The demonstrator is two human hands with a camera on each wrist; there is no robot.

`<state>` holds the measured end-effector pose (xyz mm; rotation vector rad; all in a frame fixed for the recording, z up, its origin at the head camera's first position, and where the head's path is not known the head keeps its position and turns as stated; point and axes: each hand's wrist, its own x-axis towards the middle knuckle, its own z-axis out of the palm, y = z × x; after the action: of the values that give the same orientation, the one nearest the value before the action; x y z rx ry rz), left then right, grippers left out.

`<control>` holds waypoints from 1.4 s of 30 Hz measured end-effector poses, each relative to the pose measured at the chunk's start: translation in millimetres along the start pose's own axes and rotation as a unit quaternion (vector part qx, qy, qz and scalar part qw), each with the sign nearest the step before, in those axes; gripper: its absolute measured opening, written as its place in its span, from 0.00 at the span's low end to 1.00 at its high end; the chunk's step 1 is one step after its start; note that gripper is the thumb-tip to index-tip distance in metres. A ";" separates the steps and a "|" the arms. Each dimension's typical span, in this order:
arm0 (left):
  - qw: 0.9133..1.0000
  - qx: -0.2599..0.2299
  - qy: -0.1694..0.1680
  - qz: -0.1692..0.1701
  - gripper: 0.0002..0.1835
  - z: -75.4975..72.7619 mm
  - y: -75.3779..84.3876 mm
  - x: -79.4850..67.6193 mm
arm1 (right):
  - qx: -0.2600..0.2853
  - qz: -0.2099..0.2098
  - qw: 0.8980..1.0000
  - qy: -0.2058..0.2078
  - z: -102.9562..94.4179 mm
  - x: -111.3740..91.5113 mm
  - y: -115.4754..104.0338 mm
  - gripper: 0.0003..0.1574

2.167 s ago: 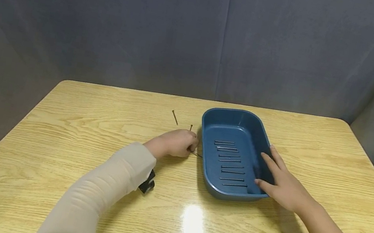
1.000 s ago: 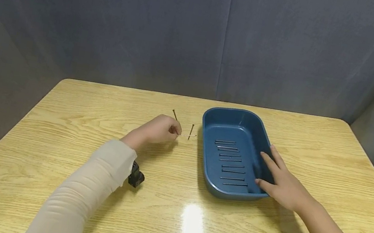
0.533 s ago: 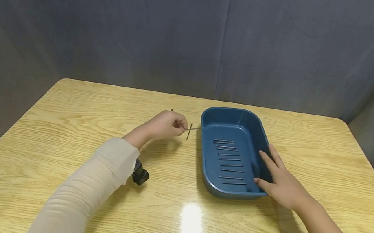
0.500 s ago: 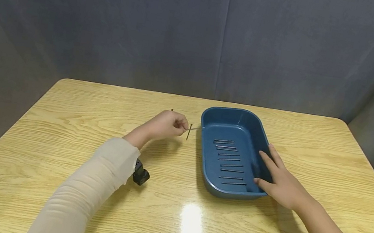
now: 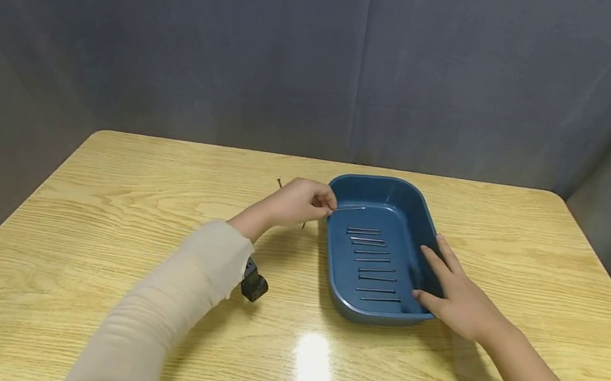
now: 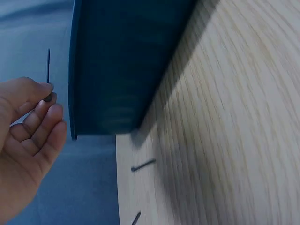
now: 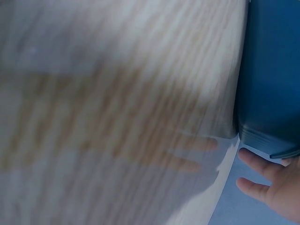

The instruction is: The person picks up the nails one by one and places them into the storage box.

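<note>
My left hand (image 5: 298, 203) is at the left rim of a blue plastic basin (image 5: 375, 317), pinching a thin nail (image 5: 352, 208) between thumb and fingers. The nail's head is at the fingertips and its shank sticks out over the basin's far left part; in the left wrist view the nail (image 6: 48, 68) stands out above the thumb. Inside the basin, several nails (image 5: 377, 279) lie in a row, roughly parallel. My right hand (image 5: 462, 303) rests on the basin's right rim with fingers spread, fingertips over the inside. The right wrist view shows that hand (image 7: 276, 183) beside the basin's outer wall.
Two more nails lie on the wooden table (image 5: 62, 231) left of the basin: one nail (image 6: 143, 165) near its wall, another nail (image 6: 136, 218) farther off. The left hand partly hides them in the head view. A grey curtain (image 5: 233, 43) hangs behind the table.
My left hand picked up the nail beside the basin, drew it left, turned it, then carried it right and over the left rim. The right hand has stayed on the basin's rim.
</note>
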<state>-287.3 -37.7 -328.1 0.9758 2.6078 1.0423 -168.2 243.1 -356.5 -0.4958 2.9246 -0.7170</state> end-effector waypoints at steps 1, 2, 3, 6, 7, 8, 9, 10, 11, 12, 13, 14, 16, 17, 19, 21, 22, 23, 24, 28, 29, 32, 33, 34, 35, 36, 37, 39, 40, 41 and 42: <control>1.000 0.002 -0.003 0.001 0.08 1.4 1.4 1.7 | 0.000 0.000 1.000 -0.001 0.1 0.1 -0.2 0.43; 1.000 0.003 -0.005 0.001 0.08 2.8 2.7 3.3 | 0.000 0.002 1.000 -0.002 0.1 0.3 -0.5 0.43; 1.000 0.004 -0.008 0.002 0.08 4.1 3.8 4.9 | 0.000 0.002 1.000 -0.003 0.4 0.5 -0.5 0.43; 1.000 0.013 -0.010 0.005 0.08 7.1 7.1 8.7 | 0.001 0.003 1.000 -0.005 0.6 0.6 -0.6 0.43; 1.000 0.016 -0.009 0.006 0.08 7.9 7.9 10.1 | 0.001 0.004 1.000 -0.006 0.7 0.6 -0.5 0.43; 1.000 0.019 -0.007 0.008 0.08 8.5 8.5 11.6 | 0.001 0.004 1.000 -0.005 0.7 0.5 -0.3 0.43; 1.000 0.024 -0.005 0.010 0.08 9.0 9.3 13.0 | 0.002 0.004 1.000 -0.005 0.8 0.5 -0.3 0.43; 1.000 0.028 -0.002 0.011 0.08 9.4 10.2 14.3 | 0.002 0.005 1.000 -0.004 0.8 0.5 -0.2 0.43; 0.999 0.030 -0.002 0.012 0.08 9.9 11.0 15.9 | 0.001 0.005 1.000 -0.004 0.9 0.4 -0.1 0.43; 0.999 0.034 -0.002 0.013 0.08 10.4 12.0 17.4 | 0.000 0.005 1.000 -0.004 1.0 0.4 0.0 0.43; 0.999 0.038 -0.003 0.012 0.08 11.0 13.1 18.9 | 0.000 0.005 1.000 -0.004 1.0 0.4 0.1 0.43; 0.999 0.041 -0.005 0.012 0.08 11.6 14.4 20.3 | 0.000 0.005 1.000 -0.004 1.0 0.4 0.1 0.43; 0.999 0.050 -0.011 0.009 0.08 12.9 17.5 22.9 | 0.000 0.005 1.000 -0.004 0.6 0.1 0.0 0.43; 0.998 0.054 -0.014 0.007 0.08 13.9 18.6 24.5 | -0.001 0.005 1.000 -0.004 0.6 0.2 0.1 0.43; 0.998 0.067 -0.019 0.003 0.08 16.3 20.0 28.3 | -0.001 0.005 1.000 -0.003 0.3 0.2 0.0 0.43; 0.996 0.085 -0.021 0.002 0.07 18.9 20.9 32.3 | -0.002 0.005 1.000 -0.003 0.2 0.0 -0.1 0.43; 0.995 0.095 -0.022 0.002 0.07 20.5 20.8 34.6 | -0.002 0.004 1.000 -0.003 0.2 -0.2 -0.4 0.43; 0.994 0.108 -0.023 0.004 0.06 22.1 20.8 36.8 | -0.002 0.004 1.000 -0.003 0.7 0.0 -0.2 0.43; 0.992 0.120 -0.024 0.006 0.06 23.6 20.8 38.7 | -0.001 0.004 1.000 -0.003 0.6 -0.2 -0.6 0.43; 0.987 0.159 -0.031 0.012 0.06 28.4 21.8 44.5 | 0.001 0.003 1.000 -0.004 0.6 -0.2 -1.5 0.43; 0.985 0.167 -0.032 0.014 0.07 29.4 21.7 46.1 | 0.002 0.003 1.000 -0.005 0.7 -0.1 -1.6 0.43; 0.982 0.184 -0.035 0.014 0.06 31.8 21.5 49.8 | 0.002 0.004 1.000 -0.004 1.1 0.2 -1.5 0.43; 0.981 0.188 -0.036 0.013 0.06 32.6 21.4 51.1 | 0.002 0.004 1.000 -0.004 1.3 0.3 -1.5 0.43; 0.981 0.192 -0.036 0.013 0.07 33.4 21.4 52.2 | 0.002 0.004 1.000 -0.004 1.3 0.2 -1.5 0.43; 0.979 0.198 -0.037 0.011 0.09 34.4 21.3 53.5 | 0.002 0.004 1.000 -0.004 1.5 0.2 -1.5 0.43; 0.978 0.204 -0.038 0.009 0.11 35.2 21.7 54.4 | 0.001 0.003 1.000 -0.004 1.4 0.2 -1.4 0.43; 0.977 0.210 -0.038 0.007 0.12 36.3 21.9 55.6 | 0.001 0.003 1.000 -0.004 1.5 0.2 -1.5 0.43; 0.975 0.221 -0.040 -0.003 0.15 38.1 22.9 57.6 | 0.001 0.003 1.000 -0.003 1.0 0.0 -1.9 0.43; 0.973 0.227 -0.041 -0.009 0.17 39.2 23.4 58.8 | 0.000 0.003 1.000 -0.003 0.9 -0.2 -2.0 0.43; 0.972 0.233 -0.042 -0.016 0.17 40.3 24.5 59.9 | -0.001 0.004 1.000 -0.003 0.8 -0.5 -1.9 0.43; 0.970 0.239 -0.044 -0.022 0.17 41.2 26.1 60.9 | -0.001 0.004 1.000 -0.002 0.4 -0.9 -2.0 0.43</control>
<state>-305.4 37.7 -336.3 1.0166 2.8475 0.3466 -166.7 241.5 -355.9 -0.4853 2.9217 -0.7121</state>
